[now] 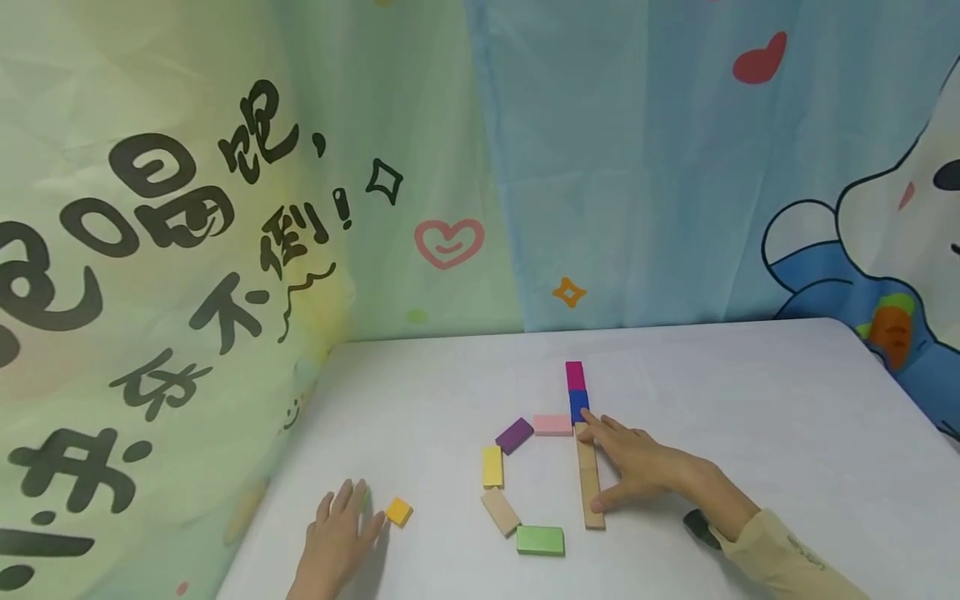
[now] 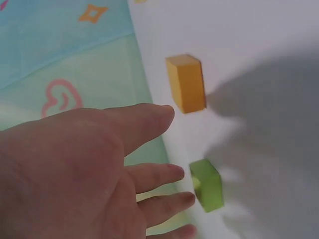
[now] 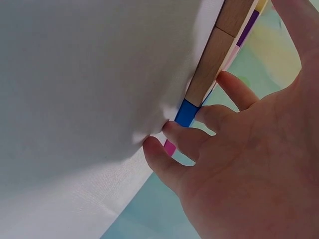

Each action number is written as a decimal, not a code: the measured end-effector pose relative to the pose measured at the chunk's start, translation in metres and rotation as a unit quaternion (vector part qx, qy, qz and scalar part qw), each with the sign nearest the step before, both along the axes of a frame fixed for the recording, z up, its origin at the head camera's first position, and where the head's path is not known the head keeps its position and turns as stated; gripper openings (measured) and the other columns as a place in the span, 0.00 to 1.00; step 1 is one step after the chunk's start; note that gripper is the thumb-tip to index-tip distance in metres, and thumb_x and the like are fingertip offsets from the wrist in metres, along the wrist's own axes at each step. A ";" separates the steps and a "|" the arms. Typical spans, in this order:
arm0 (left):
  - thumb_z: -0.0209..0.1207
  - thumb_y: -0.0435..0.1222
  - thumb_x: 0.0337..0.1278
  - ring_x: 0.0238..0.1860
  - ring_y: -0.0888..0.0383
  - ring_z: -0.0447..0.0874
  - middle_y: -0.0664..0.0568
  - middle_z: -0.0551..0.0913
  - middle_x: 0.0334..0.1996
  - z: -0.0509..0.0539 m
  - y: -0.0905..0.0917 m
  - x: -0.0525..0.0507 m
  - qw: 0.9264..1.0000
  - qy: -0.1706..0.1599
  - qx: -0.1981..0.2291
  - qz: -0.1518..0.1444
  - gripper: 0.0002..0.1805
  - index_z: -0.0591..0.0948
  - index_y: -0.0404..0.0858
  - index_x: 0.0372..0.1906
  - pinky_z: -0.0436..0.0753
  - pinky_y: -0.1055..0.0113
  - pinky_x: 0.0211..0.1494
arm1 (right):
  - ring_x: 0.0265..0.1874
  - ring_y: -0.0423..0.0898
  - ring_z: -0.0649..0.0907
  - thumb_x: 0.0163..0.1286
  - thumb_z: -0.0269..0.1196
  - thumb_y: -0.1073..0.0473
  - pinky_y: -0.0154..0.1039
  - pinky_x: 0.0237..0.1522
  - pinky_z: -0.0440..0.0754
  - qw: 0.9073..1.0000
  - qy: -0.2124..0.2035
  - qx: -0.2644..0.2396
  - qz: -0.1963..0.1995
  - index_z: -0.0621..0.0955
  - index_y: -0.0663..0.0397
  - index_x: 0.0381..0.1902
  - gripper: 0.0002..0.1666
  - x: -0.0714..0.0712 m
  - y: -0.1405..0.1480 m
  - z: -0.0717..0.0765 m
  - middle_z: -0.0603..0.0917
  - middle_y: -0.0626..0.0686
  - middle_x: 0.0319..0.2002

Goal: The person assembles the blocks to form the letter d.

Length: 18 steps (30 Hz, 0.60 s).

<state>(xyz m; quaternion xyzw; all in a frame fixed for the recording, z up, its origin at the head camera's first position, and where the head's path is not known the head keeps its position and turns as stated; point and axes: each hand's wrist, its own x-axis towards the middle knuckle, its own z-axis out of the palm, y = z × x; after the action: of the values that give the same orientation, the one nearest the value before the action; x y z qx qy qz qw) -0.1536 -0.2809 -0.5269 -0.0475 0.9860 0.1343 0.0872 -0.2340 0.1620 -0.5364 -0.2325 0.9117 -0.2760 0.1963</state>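
My right hand (image 1: 641, 462) is spread over a straight column of blocks, fingertips near its middle and thumb by the lower natural-wood block (image 1: 593, 508). Above the wood lie a blue block (image 1: 578, 405) and a magenta block (image 1: 574, 375). In the right wrist view its fingers (image 3: 232, 89) reach along the wood and blue blocks without curling round any. My left hand (image 1: 337, 533) has its fingers extended and holds nothing. Close to its thumb stands an orange block (image 2: 188, 84); a green block (image 2: 209, 186) is by its other fingertips, mostly hidden in the head view.
Left of the column curve a pink block (image 1: 552, 425), purple block (image 1: 514, 436), yellow block (image 1: 492, 467), tan block (image 1: 500, 512) and light green block (image 1: 540, 541). A dark object (image 1: 702, 529) sits at the right cuff. A printed curtain (image 1: 420, 100) hangs behind the white table (image 1: 675, 367).
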 end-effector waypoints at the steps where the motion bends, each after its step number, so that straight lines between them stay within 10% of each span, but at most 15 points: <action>1: 0.57 0.49 0.69 0.71 0.24 0.58 0.29 0.65 0.72 0.000 0.001 0.001 1.000 0.007 -0.003 -0.002 0.34 0.69 0.31 0.70 0.66 0.25 0.65 | 0.78 0.69 0.51 0.49 0.77 0.33 0.75 0.72 0.50 1.000 0.000 0.000 0.000 0.44 0.61 0.80 0.78 0.000 0.000 0.001 0.70 0.52 0.71; 11: 0.60 0.46 0.66 0.68 0.27 0.66 0.34 0.69 0.71 -0.003 0.004 0.014 0.999 0.042 -0.002 -0.005 0.34 0.69 0.32 0.69 0.71 0.28 0.61 | 0.77 0.71 0.52 0.48 0.77 0.33 0.75 0.70 0.54 1.000 0.013 -0.003 0.003 0.57 0.56 0.76 0.68 -0.001 0.004 -0.002 0.60 0.59 0.78; 18: 0.63 0.49 0.62 0.61 0.26 0.71 0.33 0.72 0.67 -0.004 -0.002 0.030 0.999 -0.014 -0.041 -0.005 0.32 0.76 0.34 0.64 0.77 0.30 0.55 | 0.77 0.71 0.51 0.49 0.76 0.33 0.77 0.70 0.51 1.000 0.012 -0.011 0.006 0.50 0.61 0.79 0.74 -0.002 0.003 -0.002 0.67 0.56 0.74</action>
<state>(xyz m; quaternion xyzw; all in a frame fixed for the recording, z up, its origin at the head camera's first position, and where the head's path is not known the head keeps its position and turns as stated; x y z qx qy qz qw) -0.1240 -0.2834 -0.5311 -0.0478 0.9896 0.0924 0.0992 -0.2357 0.1645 -0.5386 -0.2434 0.9094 -0.2824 0.1843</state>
